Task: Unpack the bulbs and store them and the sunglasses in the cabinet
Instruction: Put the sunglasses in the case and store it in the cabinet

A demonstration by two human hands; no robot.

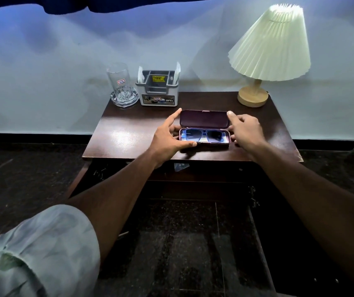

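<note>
The case [204,127] lies open near the table's [116,133] front edge, with the sunglasses [204,135] inside its lower half. The left hand [169,136] grips the case's left end, thumb on the front rim, forefinger at the lid's corner. The right hand [245,130] holds the right end, forefinger on the lid's corner.

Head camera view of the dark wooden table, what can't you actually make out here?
- Bulbs: none shows anywhere in the head view.
- Cabinet space under the dark wooden table: too dark to tell its contents.
- Blue-lensed sunglasses in the open maroon case: ends covered by the left hand and right hand.
- Labels on the grey plastic organiser and clear drinking glass: mostly too small to read.
</note>
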